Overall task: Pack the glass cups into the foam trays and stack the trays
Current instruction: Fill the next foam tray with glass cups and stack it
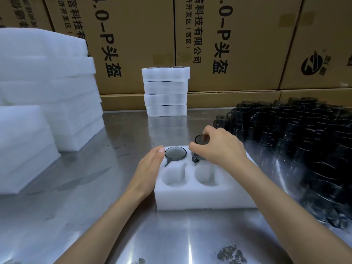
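Head view: a white foam tray point(192, 195) near the front middle of the steel table point(118, 130), four round pockets cut in its top. Far-left pocket filled by a dark glass cup point(175, 153), seated upright, mouth up, its thin handle pointing toward the near edge along the slot. Far-right pocket receiving a second cup point(202, 141), held above it, rim tilted a little toward the camera, handle low and pointing near-left; long axis close to vertical. Two near pockets empty.

Right hand point(221, 147) pinching that second cup at the rim, thumb and fingers curled round the lip. Left hand point(150, 164) flat against the tray's left wall, fingers straight and together, steadying the foam rather than gripping.

Handling, as a judgement: glass stiff, smooth, probably slippery and easily chipped at the rim or handle; likely light enough for a rim pinch. Best taken by the lip or the body, handle lined up with the pocket's slot before lowering. Foam soft, very light, apt to slide on bare steel, hence worth bracing.

Toward the right edge, a crowd of loose cups point(297, 130). At the far edge, a stack of packed trays point(166, 92) against cardboard cartons point(238, 44). Along the left edge, piled foam sheets point(43, 82).
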`<action>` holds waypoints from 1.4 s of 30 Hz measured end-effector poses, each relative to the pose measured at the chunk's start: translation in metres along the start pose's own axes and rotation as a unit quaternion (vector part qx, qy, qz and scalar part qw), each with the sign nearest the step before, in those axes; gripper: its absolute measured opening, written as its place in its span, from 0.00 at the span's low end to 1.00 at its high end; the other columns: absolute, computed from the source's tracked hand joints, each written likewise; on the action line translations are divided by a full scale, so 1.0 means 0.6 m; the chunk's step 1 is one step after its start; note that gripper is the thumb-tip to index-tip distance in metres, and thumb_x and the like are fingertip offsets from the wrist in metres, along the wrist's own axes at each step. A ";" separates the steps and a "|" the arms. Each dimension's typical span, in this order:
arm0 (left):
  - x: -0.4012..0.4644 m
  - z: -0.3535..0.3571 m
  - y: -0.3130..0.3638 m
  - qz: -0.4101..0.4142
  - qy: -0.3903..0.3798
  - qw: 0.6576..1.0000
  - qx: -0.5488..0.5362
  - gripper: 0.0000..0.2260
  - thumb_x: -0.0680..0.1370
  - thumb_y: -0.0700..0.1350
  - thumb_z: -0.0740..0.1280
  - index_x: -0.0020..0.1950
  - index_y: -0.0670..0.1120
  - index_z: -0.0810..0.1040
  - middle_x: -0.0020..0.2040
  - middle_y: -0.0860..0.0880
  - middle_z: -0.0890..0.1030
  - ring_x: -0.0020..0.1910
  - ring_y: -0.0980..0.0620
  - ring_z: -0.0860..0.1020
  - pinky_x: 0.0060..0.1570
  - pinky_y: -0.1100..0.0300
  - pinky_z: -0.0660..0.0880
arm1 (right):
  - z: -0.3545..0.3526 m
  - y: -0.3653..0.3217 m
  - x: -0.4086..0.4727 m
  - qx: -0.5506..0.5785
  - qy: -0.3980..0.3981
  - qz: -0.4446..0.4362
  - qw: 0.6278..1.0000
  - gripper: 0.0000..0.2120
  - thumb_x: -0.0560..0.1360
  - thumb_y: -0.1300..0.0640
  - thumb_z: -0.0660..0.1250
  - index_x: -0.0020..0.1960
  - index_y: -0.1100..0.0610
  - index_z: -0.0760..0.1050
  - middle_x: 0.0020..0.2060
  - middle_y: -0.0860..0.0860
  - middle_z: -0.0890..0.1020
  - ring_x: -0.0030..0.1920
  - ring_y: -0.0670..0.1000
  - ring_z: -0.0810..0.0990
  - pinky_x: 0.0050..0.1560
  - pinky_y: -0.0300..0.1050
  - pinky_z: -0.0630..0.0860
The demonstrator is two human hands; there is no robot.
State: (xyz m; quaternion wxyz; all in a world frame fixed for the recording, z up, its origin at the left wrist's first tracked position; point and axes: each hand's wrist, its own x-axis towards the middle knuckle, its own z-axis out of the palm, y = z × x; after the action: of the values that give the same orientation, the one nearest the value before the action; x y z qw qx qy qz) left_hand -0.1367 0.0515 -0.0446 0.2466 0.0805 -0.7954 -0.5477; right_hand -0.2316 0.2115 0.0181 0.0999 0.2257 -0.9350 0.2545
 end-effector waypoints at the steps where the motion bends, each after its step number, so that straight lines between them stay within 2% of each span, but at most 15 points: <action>1: -0.001 0.000 0.000 -0.002 -0.001 1.000 -0.002 0.14 0.76 0.61 0.53 0.49 0.63 0.78 0.50 0.66 0.79 0.51 0.66 0.76 0.53 0.59 0.70 | -0.001 0.002 0.000 0.011 0.000 0.000 1.000 0.14 0.67 0.39 0.63 0.40 0.48 0.66 0.41 0.47 0.72 0.41 0.51 0.73 0.31 0.41 0.58; 9: 0.000 -0.001 -0.002 0.001 -0.006 1.000 0.006 0.15 0.79 0.60 0.53 0.52 0.62 0.78 0.52 0.65 0.79 0.53 0.66 0.76 0.54 0.59 0.70 | 0.003 0.004 -0.004 0.001 0.017 -0.010 1.000 0.18 0.67 0.35 0.63 0.49 0.47 0.72 0.43 0.46 0.70 0.42 0.52 0.73 0.32 0.42 0.59; 13: 0.002 -0.005 0.000 0.028 -0.019 0.999 0.025 0.17 0.78 0.61 0.52 0.52 0.60 0.79 0.52 0.62 0.80 0.53 0.64 0.77 0.51 0.60 0.70 | 0.006 0.010 -0.004 -0.007 -0.004 -0.007 1.000 0.28 0.67 0.28 0.60 0.57 0.46 0.72 0.50 0.46 0.72 0.48 0.52 0.73 0.40 0.45 0.64; 14: 0.006 -0.007 -0.001 0.033 -0.019 0.998 0.040 0.18 0.78 0.62 0.51 0.53 0.59 0.78 0.53 0.61 0.80 0.54 0.63 0.76 0.53 0.59 0.70 | 0.004 0.012 -0.004 -0.006 -0.013 -0.007 1.000 0.31 0.66 0.25 0.58 0.59 0.46 0.71 0.52 0.46 0.72 0.52 0.52 0.74 0.42 0.46 0.65; 16: 0.013 -0.013 -0.003 0.026 -0.010 0.997 0.073 0.24 0.76 0.66 0.50 0.63 0.58 0.75 0.63 0.60 0.76 0.64 0.59 0.71 0.65 0.52 0.67 | -0.007 0.021 -0.003 0.022 -0.016 -0.007 1.000 0.34 0.67 0.24 0.53 0.63 0.45 0.70 0.55 0.46 0.72 0.57 0.51 0.74 0.46 0.46 0.67; 18: 0.011 -0.019 0.001 0.040 0.003 0.996 0.086 0.26 0.75 0.67 0.50 0.68 0.59 0.70 0.68 0.61 0.70 0.70 0.59 0.65 0.72 0.53 0.60 | -0.025 0.032 -0.002 0.077 -0.006 -0.029 0.997 0.29 0.73 0.28 0.50 0.64 0.44 0.71 0.58 0.45 0.74 0.60 0.49 0.72 0.51 0.47 0.68; 20: 0.013 -0.020 0.021 0.083 -0.026 0.992 0.089 0.22 0.75 0.67 0.51 0.66 0.65 0.68 0.67 0.69 0.67 0.70 0.67 0.61 0.71 0.63 0.57 | -0.041 0.047 -0.008 0.126 -0.005 -0.081 0.989 0.23 0.78 0.37 0.49 0.66 0.44 0.72 0.63 0.42 0.74 0.66 0.46 0.69 0.58 0.45 0.66; 21: 0.021 -0.017 0.031 0.102 -0.057 0.987 0.107 0.19 0.78 0.64 0.51 0.68 0.65 0.66 0.69 0.70 0.64 0.70 0.68 0.60 0.70 0.66 0.56 | -0.046 0.055 -0.014 0.138 -0.017 -0.110 0.984 0.21 0.80 0.42 0.49 0.68 0.44 0.70 0.67 0.41 0.71 0.69 0.43 0.65 0.63 0.42 0.63; 23: 0.050 -0.003 0.049 0.116 -0.138 0.959 0.220 0.16 0.84 0.50 0.50 0.71 0.62 0.55 0.72 0.67 0.53 0.75 0.61 0.54 0.73 0.62 0.52 | -0.048 0.071 -0.031 0.130 -0.064 -0.162 0.976 0.21 0.82 0.47 0.49 0.74 0.45 0.62 0.72 0.37 0.61 0.73 0.38 0.56 0.70 0.37 0.53; 25: 0.065 0.010 0.062 0.114 -0.195 0.927 0.299 0.16 0.84 0.47 0.45 0.68 0.65 0.48 0.69 0.68 0.44 0.76 0.59 0.46 0.74 0.63 0.45 | -0.041 0.086 -0.042 0.102 -0.108 -0.186 0.971 0.21 0.82 0.50 0.49 0.75 0.43 0.56 0.73 0.33 0.53 0.73 0.34 0.49 0.72 0.37 0.47; 28: 0.047 0.015 0.072 0.150 -0.225 0.925 0.265 0.20 0.81 0.56 0.40 0.73 0.65 0.53 0.74 0.68 0.50 0.73 0.69 0.43 0.71 0.67 0.41 | -0.033 0.095 -0.046 0.057 -0.147 -0.186 0.970 0.23 0.82 0.52 0.48 0.76 0.39 0.51 0.70 0.28 0.48 0.72 0.31 0.45 0.69 0.33 0.45; 32: 0.040 0.014 0.066 0.136 -0.230 0.919 0.292 0.25 0.78 0.55 0.39 0.75 0.60 0.56 0.75 0.64 0.56 0.74 0.68 0.45 0.75 0.58 0.42 | -0.033 0.090 -0.047 0.020 -0.163 -0.186 0.969 0.27 0.80 0.54 0.50 0.75 0.35 0.49 0.69 0.25 0.46 0.72 0.32 0.48 0.72 0.40 0.53; 36: 0.030 0.020 0.067 0.131 -0.224 0.924 0.280 0.26 0.78 0.56 0.40 0.73 0.60 0.62 0.74 0.64 0.61 0.73 0.68 0.49 0.75 0.58 0.43 | -0.038 0.088 -0.050 0.002 -0.172 -0.161 0.972 0.26 0.79 0.54 0.50 0.73 0.33 0.55 0.70 0.25 0.51 0.72 0.34 0.52 0.70 0.46 0.59; 39: 0.025 0.022 0.065 0.119 -0.217 0.932 0.263 0.25 0.78 0.54 0.42 0.68 0.60 0.71 0.69 0.64 0.68 0.73 0.67 0.54 0.74 0.56 0.47 | -0.033 0.083 -0.052 -0.043 -0.192 -0.169 0.966 0.24 0.80 0.54 0.48 0.72 0.34 0.58 0.72 0.29 0.52 0.73 0.36 0.51 0.70 0.48 0.59; 42: 0.024 0.023 0.061 0.110 -0.225 0.928 0.274 0.25 0.78 0.53 0.42 0.66 0.60 0.73 0.68 0.64 0.70 0.72 0.66 0.55 0.74 0.56 0.45 | -0.029 0.080 -0.050 -0.050 -0.202 -0.167 0.964 0.24 0.80 0.54 0.47 0.73 0.35 0.58 0.73 0.31 0.52 0.73 0.35 0.50 0.69 0.48 0.58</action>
State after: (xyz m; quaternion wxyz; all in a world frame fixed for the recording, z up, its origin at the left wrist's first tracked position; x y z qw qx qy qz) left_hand -0.1507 0.0710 -0.0106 0.0880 -0.0687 -0.9532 -0.2812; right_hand -0.2269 0.2687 0.0034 -0.0384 0.4204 -0.8961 0.1368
